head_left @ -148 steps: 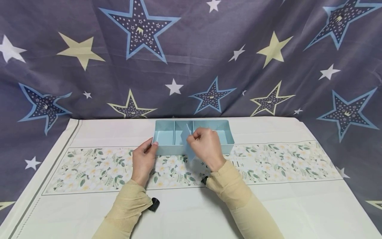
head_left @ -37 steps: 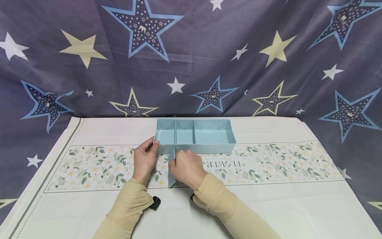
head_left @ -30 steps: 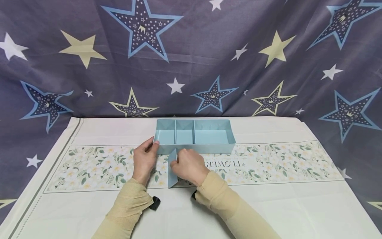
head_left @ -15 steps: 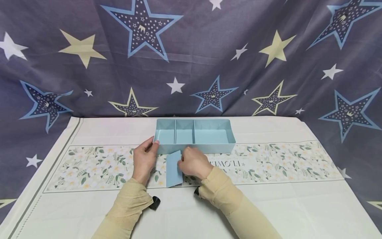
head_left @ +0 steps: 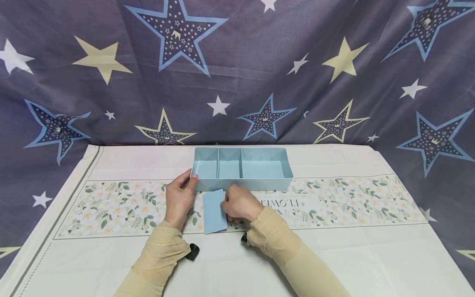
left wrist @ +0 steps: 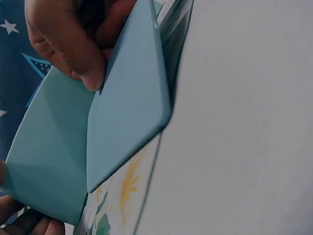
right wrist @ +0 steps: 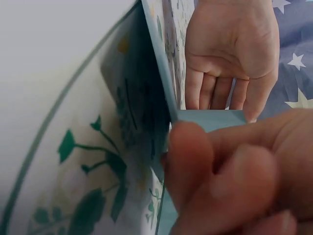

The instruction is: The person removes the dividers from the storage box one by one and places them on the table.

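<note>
A light-blue box (head_left: 256, 184), split by two partitions into three compartments, stands at the back middle of the table. My left hand (head_left: 179, 201) grips its left front corner, thumb at the rim and fingers along the outer side. Just in front of the box, my right hand (head_left: 242, 203) pinches the right edge of a flat blue divider panel (head_left: 213, 212). In the left wrist view, the panel (left wrist: 132, 93) leans above the floral cloth, its lower corner near the surface. The right wrist view shows its thin edge (right wrist: 157, 58) at the right fingertips.
A white cloth (head_left: 334, 260) with a floral band (head_left: 118, 210) and the printed word "FLOWER" (head_left: 283, 203), partly hidden by the right hand, covers the table. Behind the table hangs a dark star-patterned curtain (head_left: 230, 70).
The right hand has brought the panel from over the box down in front of it, then tilted it from nearly edge-on to flatter, broad face up. The left hand keeps its grip on the box.
</note>
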The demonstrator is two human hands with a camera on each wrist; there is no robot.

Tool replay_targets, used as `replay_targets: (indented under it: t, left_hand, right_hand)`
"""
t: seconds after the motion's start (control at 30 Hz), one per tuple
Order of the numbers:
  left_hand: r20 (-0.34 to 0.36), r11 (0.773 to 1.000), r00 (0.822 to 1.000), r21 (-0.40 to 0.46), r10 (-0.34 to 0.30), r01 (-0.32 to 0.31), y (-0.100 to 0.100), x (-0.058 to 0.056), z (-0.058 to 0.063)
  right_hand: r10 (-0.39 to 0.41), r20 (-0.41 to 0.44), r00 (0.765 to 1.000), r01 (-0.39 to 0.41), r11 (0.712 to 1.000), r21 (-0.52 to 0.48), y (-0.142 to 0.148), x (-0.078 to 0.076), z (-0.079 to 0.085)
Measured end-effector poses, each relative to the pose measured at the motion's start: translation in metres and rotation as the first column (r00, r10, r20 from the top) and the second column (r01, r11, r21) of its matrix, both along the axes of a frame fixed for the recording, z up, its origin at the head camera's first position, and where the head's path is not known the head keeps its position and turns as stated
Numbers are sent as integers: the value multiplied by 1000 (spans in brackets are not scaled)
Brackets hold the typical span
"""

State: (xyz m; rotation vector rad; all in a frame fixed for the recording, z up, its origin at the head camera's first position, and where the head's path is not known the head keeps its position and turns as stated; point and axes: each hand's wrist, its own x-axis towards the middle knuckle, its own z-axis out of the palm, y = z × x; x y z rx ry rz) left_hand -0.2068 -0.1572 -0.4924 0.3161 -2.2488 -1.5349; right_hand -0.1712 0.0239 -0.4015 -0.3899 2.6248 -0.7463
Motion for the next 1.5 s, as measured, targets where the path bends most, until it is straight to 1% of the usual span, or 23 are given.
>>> replay_targets:
  t: [0.1, 0.23, 0.4, 0.57, 0.7, 0.83, 0.97, 1.1, 1.23, 1.5]
  left_hand:
    - [7, 1000, 1000, -3, 7, -7, 1, 0, 0]
    - [14, 1000, 1000, -10, 4, -4, 2, 0, 0]
    - [-4, 1000, 1000, -14, 7, -7, 2, 0, 3]
    - [10, 1000, 1000, -14, 2, -2, 0, 1, 4]
    - [10, 1000, 1000, -13, 5, -5, -1, 0, 2]
    - [5, 1000, 1000, -7, 13, -13, -1, 0, 1]
    - [5, 1000, 1000, -5, 6, -6, -1, -1, -1]
    - [7, 1000, 1000, -9, -4, 4, -1, -2, -1]
    - [-1, 1000, 1000, -13, 1, -1, -1, -2, -2]
    - [-14, 1000, 1000, -7, 0, 0, -1, -2, -2]
  right_hand:
    - [-6, 24, 1000, 7, 999, -51, 1, 2, -4]
    - [-29, 67, 997, 38, 990, -132, 4, 6, -10]
    - [-72, 79, 994, 87, 973, -213, 7, 9, -16]
    - [-93, 70, 993, 109, 955, -277, 4, 12, -20]
    - [-91, 50, 995, 102, 952, -290, 2, 14, -21]
    - [-79, 47, 996, 89, 955, -284, 2, 15, -22]
    - [-71, 37, 997, 78, 955, -285, 2, 15, -23]
    - [-72, 41, 997, 80, 958, -274, 1, 15, -24]
    - [-72, 44, 996, 81, 963, -258, 2, 15, -24]
    - [-73, 37, 997, 80, 959, -271, 2, 15, -23]
